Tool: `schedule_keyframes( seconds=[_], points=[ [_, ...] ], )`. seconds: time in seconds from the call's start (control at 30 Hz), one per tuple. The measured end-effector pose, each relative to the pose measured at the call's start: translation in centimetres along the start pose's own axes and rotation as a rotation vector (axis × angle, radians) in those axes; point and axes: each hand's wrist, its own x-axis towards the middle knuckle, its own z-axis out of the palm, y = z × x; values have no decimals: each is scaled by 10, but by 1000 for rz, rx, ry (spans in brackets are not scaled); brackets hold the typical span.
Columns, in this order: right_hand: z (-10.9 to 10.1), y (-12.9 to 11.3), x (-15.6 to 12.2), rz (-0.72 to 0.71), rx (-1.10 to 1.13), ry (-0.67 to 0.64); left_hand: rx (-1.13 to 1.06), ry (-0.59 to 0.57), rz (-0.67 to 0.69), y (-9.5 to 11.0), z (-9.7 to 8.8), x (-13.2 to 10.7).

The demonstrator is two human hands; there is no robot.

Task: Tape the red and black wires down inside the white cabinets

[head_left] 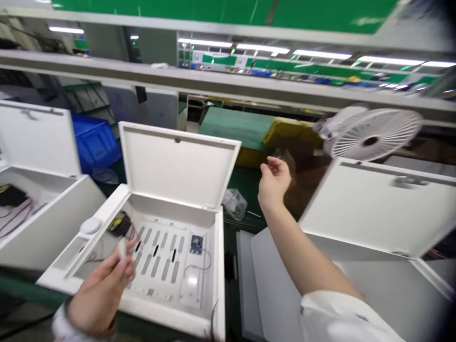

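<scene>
Our left hand (101,292) is clenched on a small white piece (121,248), pinching it between thumb and fingers; blur hides its exact shape. The piece sits over the front left of an open white metal box (171,318), with no gap we can see between it and our fingers. Inside the box lies a white slotted panel (156,261), carrying a blue circuit board (195,244) with a thin looping wire (203,261). Toward the box's left wall sits a black module (120,224) with red wires, and a round white puck (90,225) rests on the left rim.

Our right hand (274,183) is raised beyond the box's right wall, relaxed and partly open, holding nothing we can see. A crumpled clear plastic bag (234,204) lies just right of the box's raised lid (178,166). Farther right stands a second white box (377,209), with a white fan (370,135) behind it. Left of the box are a third white box (46,223) and a blue plastic crate (94,142).
</scene>
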Motion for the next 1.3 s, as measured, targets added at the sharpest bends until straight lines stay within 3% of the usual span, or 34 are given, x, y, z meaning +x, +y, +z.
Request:
schedule_keyframes(
  seconds=[0.07,0.17,0.27,0.4,0.5,0.57,0.63,0.8,0.9,1.0,1.1,1.2,1.3],
  points=[
    [3,-65,-54,-93,139,-231,10,-55,58,3,1,5],
    [10,-151,-122,-265,222,-769,95,-125,120,9,-1,14],
    [31,-196,-173,-374,268,-1038,138,-162,112,17,-13,15],
    [67,-206,-211,-264,244,-1187,178,-213,111,30,-35,15],
    [85,-206,-225,-104,220,-1245,190,-211,121,39,-52,22],
    [92,-208,-229,-109,237,-1253,197,-205,130,44,-61,28],
    [97,-211,-231,-237,265,-1259,207,-204,135,46,-68,34],
    [109,-217,-229,-734,181,-1387,239,-203,139,50,-75,46],
    [117,-214,-221,-769,152,-1428,241,-116,181,54,-81,56],
    [133,-188,-213,-524,78,-1398,211,45,265,59,-91,68],
    [157,-130,-224,-200,-253,-1339,186,126,321,58,-98,76],
    [180,-61,-264,19,-572,-1445,218,108,361,52,-98,75],
    [197,-13,-319,107,-484,-1547,248,127,419,47,-94,74]
  ],
)
